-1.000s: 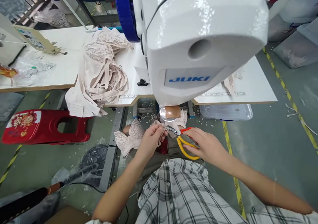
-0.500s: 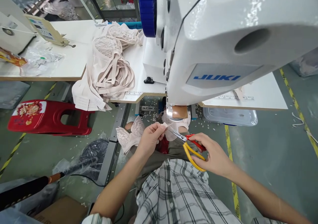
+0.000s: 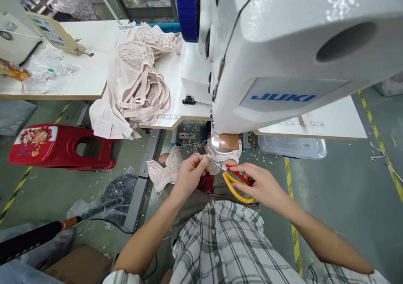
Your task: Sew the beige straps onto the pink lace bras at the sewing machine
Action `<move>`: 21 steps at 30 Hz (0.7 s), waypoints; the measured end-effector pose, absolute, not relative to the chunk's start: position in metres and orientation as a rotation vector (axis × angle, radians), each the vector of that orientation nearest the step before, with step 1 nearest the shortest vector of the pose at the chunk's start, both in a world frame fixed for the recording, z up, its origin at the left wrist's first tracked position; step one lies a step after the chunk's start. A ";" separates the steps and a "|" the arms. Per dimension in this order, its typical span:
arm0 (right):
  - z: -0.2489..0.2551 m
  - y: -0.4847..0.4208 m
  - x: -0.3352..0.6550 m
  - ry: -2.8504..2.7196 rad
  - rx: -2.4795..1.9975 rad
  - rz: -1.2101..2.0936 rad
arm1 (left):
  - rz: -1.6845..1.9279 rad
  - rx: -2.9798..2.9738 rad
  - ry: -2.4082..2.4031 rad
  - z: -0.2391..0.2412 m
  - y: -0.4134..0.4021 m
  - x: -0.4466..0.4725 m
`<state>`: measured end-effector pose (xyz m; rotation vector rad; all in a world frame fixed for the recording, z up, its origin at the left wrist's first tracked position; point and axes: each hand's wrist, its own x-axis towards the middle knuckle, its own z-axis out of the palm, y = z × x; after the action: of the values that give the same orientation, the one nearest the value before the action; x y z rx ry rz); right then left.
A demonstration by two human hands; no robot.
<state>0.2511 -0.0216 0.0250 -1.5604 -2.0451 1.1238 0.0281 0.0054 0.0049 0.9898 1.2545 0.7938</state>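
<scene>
My left hand (image 3: 191, 174) is closed, with thumb and forefinger pinched on an edge of a beige lace bra (image 3: 166, 170). One cup hangs left of that hand, and more lace shows behind it, under the machine head; the pinched part is mostly hidden by the fingers. Held in my right hand (image 3: 260, 184) is a pair of scissors (image 3: 234, 185) with one red and one yellow handle. The blades point up and left, their tips at my left fingertips. The blades look nearly closed.
A white JUKI sewing machine (image 3: 283, 97) looms just beyond my hands. Several beige bras (image 3: 138, 82) lie heaped on the white table (image 3: 171, 76). A red stool (image 3: 63, 146) stands at left; a clear plastic bin (image 3: 292, 145) sits below the table at right.
My right hand and the scissors have moved left, bringing the blades closer to the left fingertips. The handles have come nearer together. Less fabric shows at the left fingertips.
</scene>
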 end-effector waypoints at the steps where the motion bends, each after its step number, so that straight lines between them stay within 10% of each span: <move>1: 0.025 -0.024 0.253 -2.034 -1.566 1.122 | 0.801 0.985 1.260 0.004 0.005 0.029; 8: 0.027 -0.021 0.296 -1.996 -1.736 0.993 | 0.953 0.699 1.159 0.007 0.006 0.035; 16: 0.045 0.052 0.326 -2.068 -1.779 0.044 | 0.868 0.623 1.067 0.020 0.011 0.041; 21: 0.030 0.016 0.262 -2.489 -1.102 0.396 | 0.419 0.773 0.939 0.032 0.016 0.041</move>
<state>0.2622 0.0157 0.0297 -1.1024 -2.4893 0.3963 0.0413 0.0157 0.0324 0.7727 0.9392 0.4193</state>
